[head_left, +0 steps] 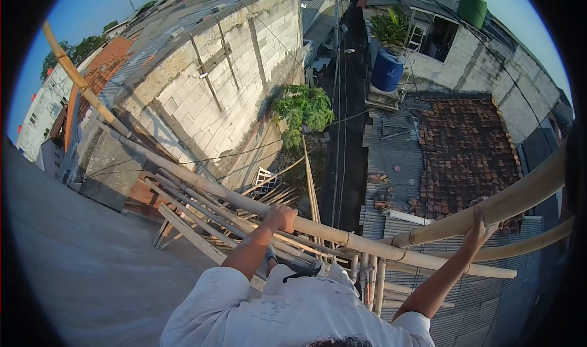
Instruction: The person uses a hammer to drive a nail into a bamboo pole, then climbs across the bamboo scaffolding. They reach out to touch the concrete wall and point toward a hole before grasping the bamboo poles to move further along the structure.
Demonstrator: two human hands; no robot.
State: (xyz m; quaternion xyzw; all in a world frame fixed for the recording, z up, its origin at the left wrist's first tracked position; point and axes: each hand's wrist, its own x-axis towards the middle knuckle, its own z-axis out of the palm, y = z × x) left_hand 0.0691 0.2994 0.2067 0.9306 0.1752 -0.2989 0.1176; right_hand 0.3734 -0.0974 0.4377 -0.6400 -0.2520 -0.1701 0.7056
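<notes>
Currently, your holdings and surroundings, itemised:

- Left hand (281, 217): fingers curled over the long pole (202, 185), a bamboo rail running from upper left down toward lower right. Grip is wrapped tight on it.
- Right hand (480, 226): fingers hooked over the right pole (520, 199), a thicker bamboo rail rising toward the right edge. Grip wrapped around it from below; thumb hidden.
- Pole junction (400, 242): the two rails meet between your hands, with a binding visible at the crossing.
- Lower pole (526, 246): a second bamboo length beneath the right pole, roughly parallel to it.
- Uprights (373, 283): short bamboo pieces standing below the long pole, near your torso.
- Shirt (293, 313): pale, short-sleeved, filling the lower centre.
- Slab (79, 267): grey concrete surface to your left, level with the scaffold.
- Wall (214, 96): block masonry, weathered, beyond the long pole.
- Tree (302, 108): green foliage in the gap below.
- Tiled roof (468, 151): reddish clay tiles, well below your right hand.
- Blue tank (387, 70): on a ledge beyond the roof.
- Green tank (472, 7): farther off, upper right.
- Alley (342, 133): narrow, dark, crossed by wires.
</notes>
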